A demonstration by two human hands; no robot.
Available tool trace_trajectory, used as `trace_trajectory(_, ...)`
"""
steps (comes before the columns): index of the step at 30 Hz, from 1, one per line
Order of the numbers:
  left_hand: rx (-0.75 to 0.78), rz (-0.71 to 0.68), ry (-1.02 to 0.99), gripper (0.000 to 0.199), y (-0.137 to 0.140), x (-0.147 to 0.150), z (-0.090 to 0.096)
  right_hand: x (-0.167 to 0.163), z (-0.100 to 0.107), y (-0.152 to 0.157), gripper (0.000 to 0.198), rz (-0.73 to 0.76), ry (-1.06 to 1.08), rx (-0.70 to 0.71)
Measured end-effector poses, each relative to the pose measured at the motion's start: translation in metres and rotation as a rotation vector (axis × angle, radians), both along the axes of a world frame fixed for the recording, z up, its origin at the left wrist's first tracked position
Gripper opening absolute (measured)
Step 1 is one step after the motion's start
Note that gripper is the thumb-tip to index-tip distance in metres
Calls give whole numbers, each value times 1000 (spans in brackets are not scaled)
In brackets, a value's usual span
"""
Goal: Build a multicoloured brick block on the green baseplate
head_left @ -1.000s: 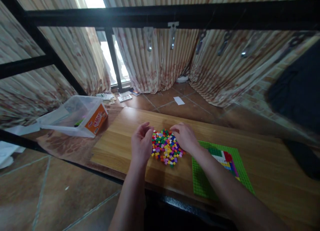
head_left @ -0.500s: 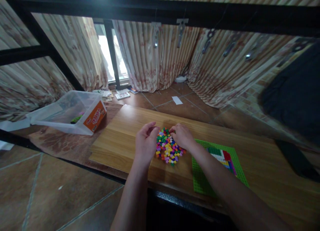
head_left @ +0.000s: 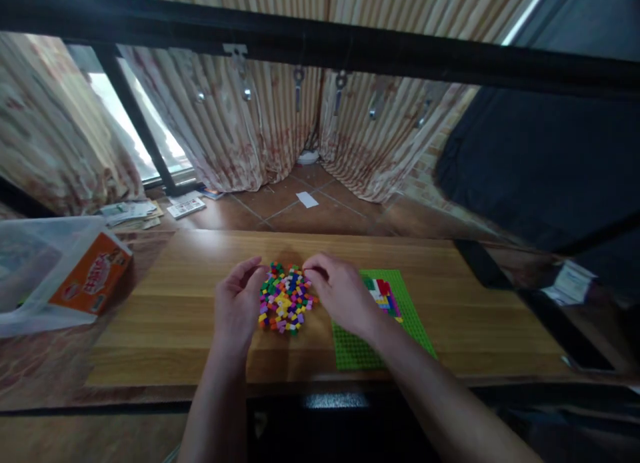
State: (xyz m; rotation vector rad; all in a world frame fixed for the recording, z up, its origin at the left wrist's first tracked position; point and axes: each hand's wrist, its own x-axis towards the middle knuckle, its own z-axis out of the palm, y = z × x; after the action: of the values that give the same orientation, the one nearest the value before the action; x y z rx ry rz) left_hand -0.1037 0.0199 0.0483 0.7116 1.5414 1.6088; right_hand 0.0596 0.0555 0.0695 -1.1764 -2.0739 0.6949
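A heap of small colourful building bricks [head_left: 285, 301] lies on the wooden tabletop between my hands. My left hand [head_left: 239, 299] rests at the heap's left edge, its thumb and fingers curved with a gap between them and nothing seen in it. On the right edge of the heap is my right hand [head_left: 337, 291], thumb and forefinger brought together in a pinch; whatever is between the tips is too small to name. Partly under my right wrist lies a green baseplate [head_left: 357, 351], bearing a flat build of red, white, yellow, blue and purple bricks [head_left: 387, 297].
A clear plastic bin [head_left: 30, 276] with an orange label stands left of the wooden board [head_left: 165, 303]. A dark bar [head_left: 280, 39] with hanging clips crosses above. Papers [head_left: 131, 213] lie beyond the bin, and a dark strap [head_left: 483, 266] lies over the board's right end.
My view has swung to the right, so the bin, heap and baseplate appear further left. My right hand has drawn back slightly from the heap, its thumb and forefinger now pinched. The left hand stays beside it.
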Motion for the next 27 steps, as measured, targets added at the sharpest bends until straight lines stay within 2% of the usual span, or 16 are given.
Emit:
trace_trajectory(2, -14, -26, 39, 44, 2, 6, -1, 34, 6, -9, 15, -92, 174, -103)
trace_trajectory(5, -35, -67, 98, 41, 3, 17, -4, 91, -1, -7, 23, -317, 397, -209)
trace_trajectory(7, -38, -94, 125, 41, 3, 24, -7, 123, -12, 0, 30, -424, 448, -245)
trace_trajectory(10, -23, -118, 165, 38, 5, 35, -10, 153, -28, 11, 30, -458, 476, -301)
trace_trajectory(14, -18, -157, 218, 36, 8, 48, -14, 160, -46, 20, 21, -409, 472, -363)
trace_trajectory(18, -29, -172, 224, 39, 9, 57, -15, 157, -59, 25, 17, -327, 369, -289)
trace_trajectory(27, -59, -206, 224, 38, 12, 61, -15, 156, -64, 26, 21, -203, 193, -210)
